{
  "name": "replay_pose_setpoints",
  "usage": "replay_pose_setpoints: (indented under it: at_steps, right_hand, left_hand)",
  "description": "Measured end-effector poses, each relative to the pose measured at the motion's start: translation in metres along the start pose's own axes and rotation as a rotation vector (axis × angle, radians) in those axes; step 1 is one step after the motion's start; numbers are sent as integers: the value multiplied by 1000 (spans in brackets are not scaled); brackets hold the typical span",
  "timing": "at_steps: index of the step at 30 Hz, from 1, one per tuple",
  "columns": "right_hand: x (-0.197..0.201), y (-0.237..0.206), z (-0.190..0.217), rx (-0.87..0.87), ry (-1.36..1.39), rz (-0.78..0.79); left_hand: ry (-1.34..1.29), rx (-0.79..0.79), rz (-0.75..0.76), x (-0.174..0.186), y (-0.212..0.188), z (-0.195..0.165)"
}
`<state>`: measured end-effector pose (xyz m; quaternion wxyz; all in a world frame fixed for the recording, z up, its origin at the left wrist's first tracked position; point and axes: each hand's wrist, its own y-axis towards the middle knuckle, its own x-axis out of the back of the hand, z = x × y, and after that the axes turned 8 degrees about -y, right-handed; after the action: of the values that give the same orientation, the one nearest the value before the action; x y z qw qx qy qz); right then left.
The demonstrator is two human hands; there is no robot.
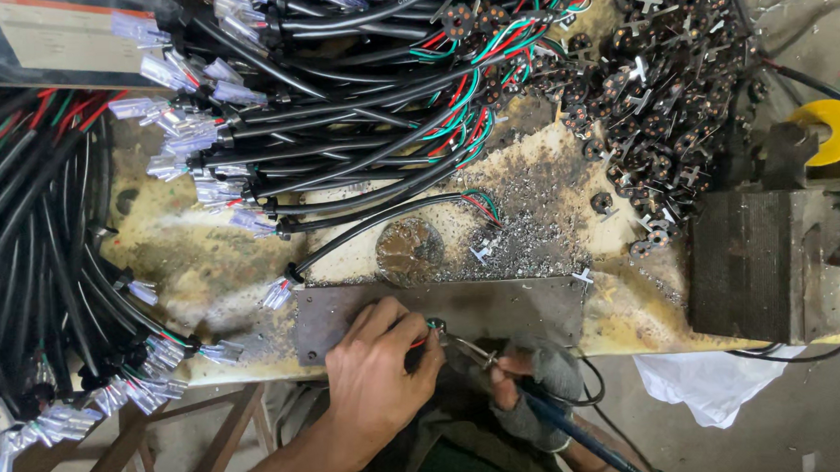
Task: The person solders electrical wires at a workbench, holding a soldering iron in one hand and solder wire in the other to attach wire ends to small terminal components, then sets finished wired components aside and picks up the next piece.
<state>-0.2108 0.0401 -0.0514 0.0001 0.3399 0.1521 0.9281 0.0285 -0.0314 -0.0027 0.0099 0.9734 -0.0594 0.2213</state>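
The left hand (pixel 381 375) pinches a small round connector (pixel 435 326) with red wire on the metal plate (pixel 527 307), while the right hand (pixel 530 382), just to the right, is closed around pliers (pixel 472 349) whose tips point up-left, touching it.
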Motion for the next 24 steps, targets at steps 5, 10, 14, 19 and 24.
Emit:
replay_pose_setpoints:
  at_steps: [5,10,14,19,24]
  right_hand:
    - [1,16,2,229,-103,110]
    - [0,-1,-7,-47,133,260]
    - [-1,-14,-12,-692,525,205]
    - [-1,-28,-18,-227,77,172]
    - [-11,-40,-44,-105,147,-49]
  left_hand:
    - [-18,9,3,0,0,1]
    - [-5,4,10,0,-1,2]
    - [0,9,11,0,0,2]
    - [-4,-7,13,1,0,2]
    - [-6,9,17,0,0,2]
